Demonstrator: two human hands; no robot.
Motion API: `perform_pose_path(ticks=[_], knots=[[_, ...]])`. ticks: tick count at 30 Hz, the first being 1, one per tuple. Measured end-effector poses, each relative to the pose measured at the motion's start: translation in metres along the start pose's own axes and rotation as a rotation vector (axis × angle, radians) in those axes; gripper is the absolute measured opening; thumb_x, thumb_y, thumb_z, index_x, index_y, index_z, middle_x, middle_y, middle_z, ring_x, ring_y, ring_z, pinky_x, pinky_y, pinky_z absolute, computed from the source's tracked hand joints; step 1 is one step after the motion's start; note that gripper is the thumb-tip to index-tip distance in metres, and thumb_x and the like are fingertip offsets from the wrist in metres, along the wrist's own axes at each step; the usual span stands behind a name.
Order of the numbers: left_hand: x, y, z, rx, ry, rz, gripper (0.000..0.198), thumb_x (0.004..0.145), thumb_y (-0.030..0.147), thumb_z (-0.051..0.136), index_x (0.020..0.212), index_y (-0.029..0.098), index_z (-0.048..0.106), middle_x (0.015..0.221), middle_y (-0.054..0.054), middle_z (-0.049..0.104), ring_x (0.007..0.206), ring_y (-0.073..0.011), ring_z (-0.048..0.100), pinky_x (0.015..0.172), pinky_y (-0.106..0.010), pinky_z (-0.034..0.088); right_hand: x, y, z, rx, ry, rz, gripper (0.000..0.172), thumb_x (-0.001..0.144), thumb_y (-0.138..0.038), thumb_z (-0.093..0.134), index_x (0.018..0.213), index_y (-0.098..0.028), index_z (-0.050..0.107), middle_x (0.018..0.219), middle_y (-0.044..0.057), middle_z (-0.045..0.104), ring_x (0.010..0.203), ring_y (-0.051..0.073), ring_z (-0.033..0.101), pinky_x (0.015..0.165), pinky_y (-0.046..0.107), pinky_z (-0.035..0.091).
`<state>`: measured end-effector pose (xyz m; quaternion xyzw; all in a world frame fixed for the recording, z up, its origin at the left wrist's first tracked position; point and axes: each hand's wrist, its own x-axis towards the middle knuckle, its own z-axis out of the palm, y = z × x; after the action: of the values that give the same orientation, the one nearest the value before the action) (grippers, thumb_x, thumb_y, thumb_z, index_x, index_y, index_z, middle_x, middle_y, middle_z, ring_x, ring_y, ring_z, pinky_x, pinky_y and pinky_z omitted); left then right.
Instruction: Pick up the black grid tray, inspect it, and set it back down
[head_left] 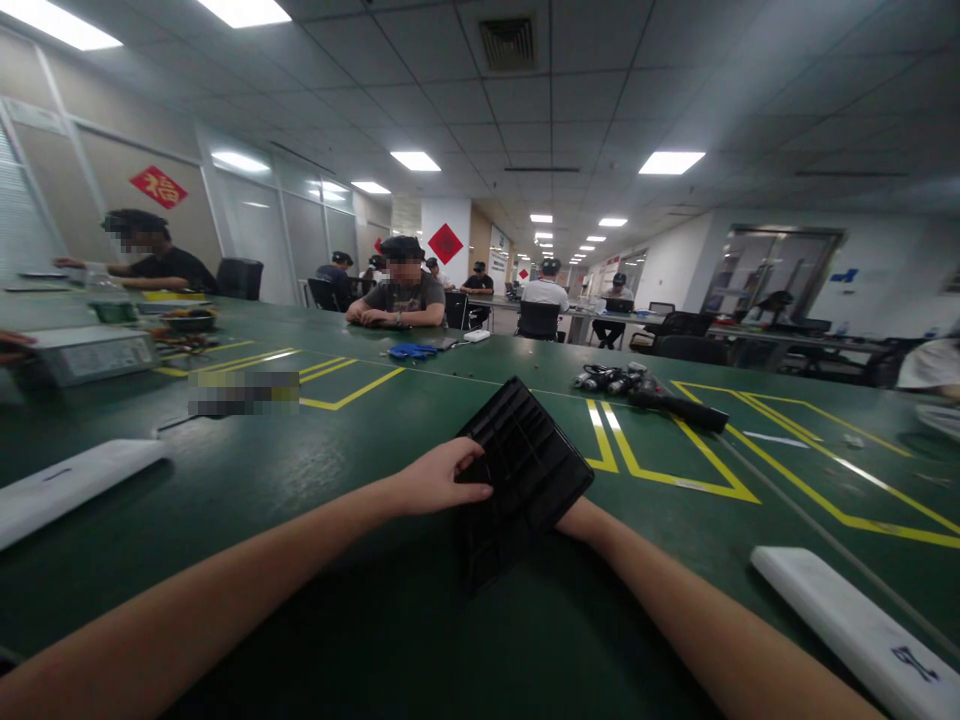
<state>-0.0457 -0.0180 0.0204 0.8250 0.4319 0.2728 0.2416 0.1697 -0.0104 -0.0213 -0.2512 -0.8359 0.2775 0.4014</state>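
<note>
A: Where is the black ribbed tray point(525, 462)?
B: Tilted over the worktop point(300, 500), left of the yellow marking point(660, 472). The left hand point(435, 480) fingers clamp its edge; the right hand point(579, 518) fingers are hidden. Likely light and stiff; best held by the rims.

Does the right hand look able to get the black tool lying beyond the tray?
Probably yes: the right hand sits behind the black tray, but nothing lies between it and the black tool.
</note>
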Motion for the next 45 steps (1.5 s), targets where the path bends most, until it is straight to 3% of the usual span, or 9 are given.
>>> perform_pose_path(ticks=[7,13,17,23,30,33,37,41,45], knots=[[0.006,0.001,-0.01,0.31,0.203,-0.001,0.032,0.062,0.044,0.06,0.08,0.019,0.055,0.08,-0.003,0.055,0.073,-0.0187,0.05,0.065,-0.027,0.036,0.009,0.015,-0.008,-0.146,-0.018,-0.017,0.051,0.074,-0.037,0.056,0.123,-0.031,0.046,0.121,0.004,0.053,0.114,0.025,0.045,0.1,0.045,0.029],[0.015,-0.047,-0.083,0.587,0.389,-0.438,0.043,0.07,0.057,0.043,0.077,0.016,0.056,0.085,-0.011,0.06,0.08,-0.0259,0.055,0.064,-0.03,0.036,0.008,0.022,-0.066,-0.54,0.185,0.496,0.082,0.072,-0.029,0.057,0.139,-0.023,0.01,0.101,0.009,0.058,0.095,0.025,0.054,0.085,0.043,0.04],[0.003,-0.082,-0.117,0.633,0.317,-0.775,0.055,0.067,0.061,0.041,0.079,0.011,0.059,0.097,-0.022,0.06,0.09,-0.0366,0.055,0.067,-0.037,0.04,-0.007,0.032,-0.091,-0.779,0.222,0.698,0.074,0.076,-0.034,0.052,0.138,-0.018,0.015,0.102,0.014,0.058,0.1,0.029,0.051,0.082,0.04,0.041],[-0.009,-0.108,-0.123,0.664,0.292,-0.845,0.052,0.068,0.055,0.046,0.082,0.008,0.061,0.104,-0.027,0.057,0.096,-0.0416,0.052,0.072,-0.045,0.042,-0.019,0.042,-0.09,-0.935,0.078,0.754,0.062,0.079,-0.034,0.045,0.135,-0.019,0.024,0.118,0.016,0.052,0.106,0.033,0.047,0.085,0.048,0.037],[0.012,-0.086,-0.091,0.751,0.465,-0.459,0.037,0.078,0.01,0.029,0.101,0.003,0.057,0.1,-0.02,0.06,0.099,-0.0258,0.054,0.085,-0.037,0.041,0.001,0.024,-0.07,-1.044,0.137,0.652,0.063,0.078,-0.038,0.046,0.133,-0.013,0.028,0.129,0.016,0.042,0.119,0.034,0.033,0.095,0.052,0.025],[0.022,-0.071,-0.047,0.639,0.412,-0.206,0.043,0.075,0.005,0.029,0.111,0.009,0.052,0.104,-0.011,0.061,0.098,-0.0176,0.055,0.09,-0.03,0.04,0.012,0.006,-0.043,-0.937,0.056,0.52,0.06,0.08,-0.038,0.043,0.133,-0.015,0.028,0.13,0.014,0.042,0.121,0.03,0.033,0.099,0.048,0.024],[0.028,-0.066,-0.001,0.562,0.122,0.008,0.049,0.07,-0.001,0.03,0.111,0.011,0.054,0.119,-0.01,0.055,0.112,-0.0168,0.047,0.099,-0.032,0.033,0.013,-0.014,-0.003,-0.774,-0.148,0.398,0.055,0.082,-0.044,0.038,0.131,-0.02,0.034,0.133,0.011,0.039,0.124,0.028,0.03,0.1,0.049,0.022],[0.03,-0.07,0.002,0.579,0.023,-0.015,0.039,0.081,0.011,0.03,0.112,0.013,0.054,0.121,-0.009,0.053,0.114,-0.0163,0.046,0.1,-0.033,0.032,0.011,-0.02,0.012,-0.703,-0.263,0.352,0.048,0.087,-0.043,0.026,0.127,-0.021,0.041,0.135,0.01,0.039,0.124,0.026,0.032,0.101,0.049,0.021],[0.019,-0.051,-0.001,0.642,0.152,0.082,0.04,0.084,0.029,0.037,0.117,0.01,0.05,0.13,-0.013,0.045,0.124,-0.0216,0.033,0.104,-0.039,0.022,0.015,-0.011,-0.011,-0.761,-0.175,0.336,0.048,0.086,-0.043,0.029,0.127,-0.02,0.041,0.132,0.009,0.042,0.122,0.025,0.034,0.1,0.046,0.024]])
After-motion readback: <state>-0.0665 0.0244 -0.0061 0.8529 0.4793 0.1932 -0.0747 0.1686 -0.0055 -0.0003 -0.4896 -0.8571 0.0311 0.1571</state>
